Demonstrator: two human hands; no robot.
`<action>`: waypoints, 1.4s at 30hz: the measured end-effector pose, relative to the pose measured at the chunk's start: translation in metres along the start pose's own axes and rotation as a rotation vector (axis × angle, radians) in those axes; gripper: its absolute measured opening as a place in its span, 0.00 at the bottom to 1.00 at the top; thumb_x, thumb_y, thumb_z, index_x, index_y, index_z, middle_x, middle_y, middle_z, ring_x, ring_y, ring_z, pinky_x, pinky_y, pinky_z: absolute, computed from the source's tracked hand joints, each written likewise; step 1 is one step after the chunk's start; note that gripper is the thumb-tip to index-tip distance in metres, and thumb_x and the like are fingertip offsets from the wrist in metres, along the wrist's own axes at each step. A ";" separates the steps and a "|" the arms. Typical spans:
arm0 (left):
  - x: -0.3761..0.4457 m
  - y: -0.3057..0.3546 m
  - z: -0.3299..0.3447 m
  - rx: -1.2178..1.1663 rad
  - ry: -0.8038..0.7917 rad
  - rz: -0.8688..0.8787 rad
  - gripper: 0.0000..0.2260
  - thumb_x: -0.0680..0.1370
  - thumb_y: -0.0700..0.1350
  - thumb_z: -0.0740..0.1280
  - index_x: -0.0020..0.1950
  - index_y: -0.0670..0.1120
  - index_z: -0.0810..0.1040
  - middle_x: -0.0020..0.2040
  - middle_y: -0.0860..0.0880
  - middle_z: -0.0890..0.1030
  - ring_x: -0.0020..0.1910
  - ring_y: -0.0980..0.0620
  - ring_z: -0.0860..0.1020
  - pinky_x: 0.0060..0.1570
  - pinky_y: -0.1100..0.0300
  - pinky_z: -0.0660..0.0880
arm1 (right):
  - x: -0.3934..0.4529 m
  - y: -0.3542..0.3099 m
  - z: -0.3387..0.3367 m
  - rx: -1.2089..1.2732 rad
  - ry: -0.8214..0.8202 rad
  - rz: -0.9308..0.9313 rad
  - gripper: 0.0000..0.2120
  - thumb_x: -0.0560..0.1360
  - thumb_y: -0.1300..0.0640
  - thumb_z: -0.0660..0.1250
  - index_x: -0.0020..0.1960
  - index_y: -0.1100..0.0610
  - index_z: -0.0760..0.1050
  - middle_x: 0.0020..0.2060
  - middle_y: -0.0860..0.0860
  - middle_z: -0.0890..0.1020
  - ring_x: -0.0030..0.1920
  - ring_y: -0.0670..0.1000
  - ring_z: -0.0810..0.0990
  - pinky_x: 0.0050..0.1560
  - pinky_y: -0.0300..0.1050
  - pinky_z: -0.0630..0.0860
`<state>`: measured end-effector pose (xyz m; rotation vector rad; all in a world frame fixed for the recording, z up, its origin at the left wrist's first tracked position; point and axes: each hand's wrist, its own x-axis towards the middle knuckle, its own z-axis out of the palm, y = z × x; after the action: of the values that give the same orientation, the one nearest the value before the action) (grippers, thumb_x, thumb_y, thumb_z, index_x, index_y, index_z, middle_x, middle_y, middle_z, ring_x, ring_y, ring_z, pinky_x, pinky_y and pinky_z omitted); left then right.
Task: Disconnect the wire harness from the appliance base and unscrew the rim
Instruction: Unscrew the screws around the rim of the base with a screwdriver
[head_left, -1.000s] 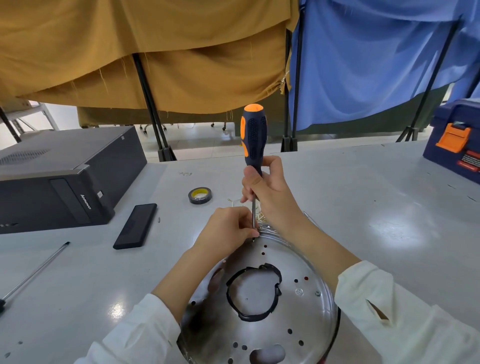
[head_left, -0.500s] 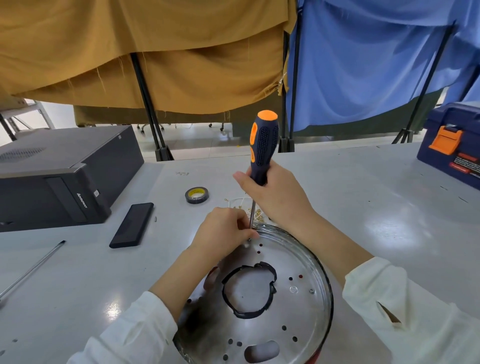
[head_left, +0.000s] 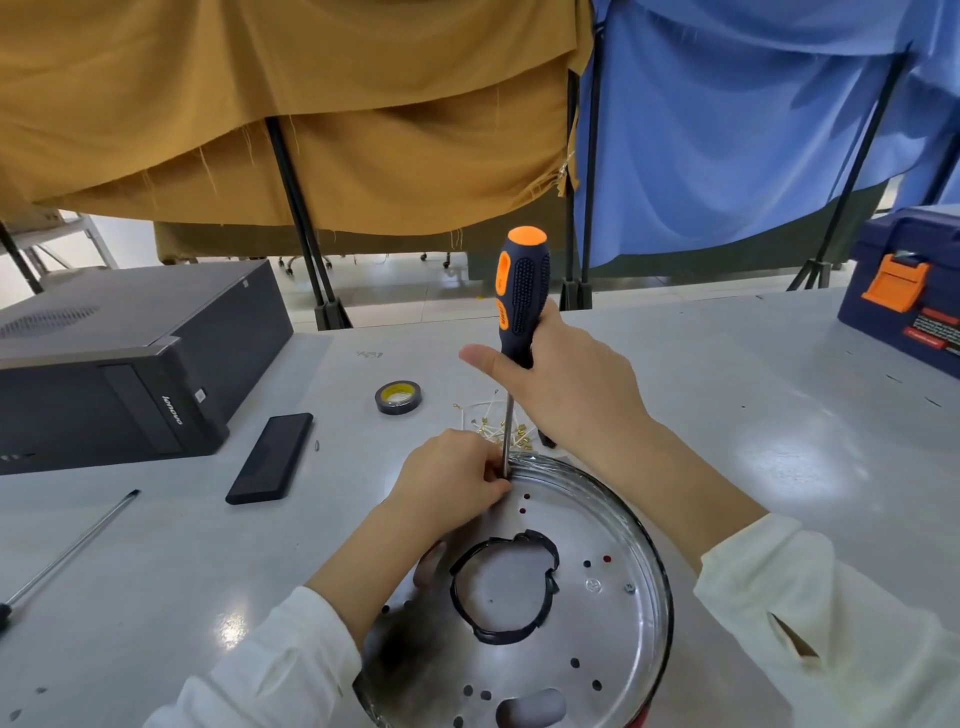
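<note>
Backdrop: mustard cloth on the left and blue cloth on the right hang from black stands behind a pale grey table.
Base: round metal appliance base lies on the table's near edge, straight before the person; its face has small holes and a black ring round a middle opening.
Rim: shiny raised rim runs round the base.
Screwdriver: screwdriver with black and orange handle stands almost upright, its shaft reaching down to the far edge of the base.
Right hand: right hand wraps the lower handle, thumb stretched out to the left.
Left hand: left hand rests on the base, fingers curled and pinching the shaft near its tip.
Harness: white wires with brass ends lie on the table just beyond the base.
Left side: black computer case, dark flat slab, tape roll, thin rod.
Right side: blue toolbox with orange latch.
</note>
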<state>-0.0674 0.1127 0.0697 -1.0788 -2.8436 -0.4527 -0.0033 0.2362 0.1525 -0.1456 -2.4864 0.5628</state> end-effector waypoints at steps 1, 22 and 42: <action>0.000 0.000 0.001 0.011 0.008 0.006 0.03 0.71 0.50 0.67 0.41 0.54 0.79 0.33 0.57 0.74 0.38 0.54 0.74 0.28 0.65 0.62 | 0.001 -0.001 -0.002 -0.019 -0.008 -0.001 0.26 0.71 0.28 0.55 0.53 0.50 0.63 0.31 0.42 0.72 0.31 0.44 0.72 0.29 0.41 0.66; 0.001 -0.003 0.007 0.078 0.036 0.026 0.07 0.71 0.50 0.64 0.33 0.52 0.71 0.31 0.55 0.72 0.35 0.52 0.73 0.27 0.65 0.61 | 0.002 -0.004 -0.013 0.138 -0.149 0.109 0.08 0.69 0.44 0.64 0.39 0.47 0.69 0.30 0.45 0.76 0.33 0.46 0.75 0.31 0.41 0.65; 0.001 0.000 0.007 0.094 0.038 0.030 0.09 0.71 0.50 0.64 0.32 0.51 0.69 0.36 0.53 0.75 0.37 0.50 0.74 0.28 0.63 0.62 | -0.001 -0.004 -0.007 0.142 -0.048 0.121 0.20 0.71 0.39 0.62 0.28 0.49 0.62 0.21 0.45 0.69 0.27 0.46 0.70 0.29 0.40 0.62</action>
<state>-0.0677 0.1153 0.0634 -1.0819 -2.7808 -0.3306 0.0021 0.2354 0.1589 -0.2305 -2.4857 0.7995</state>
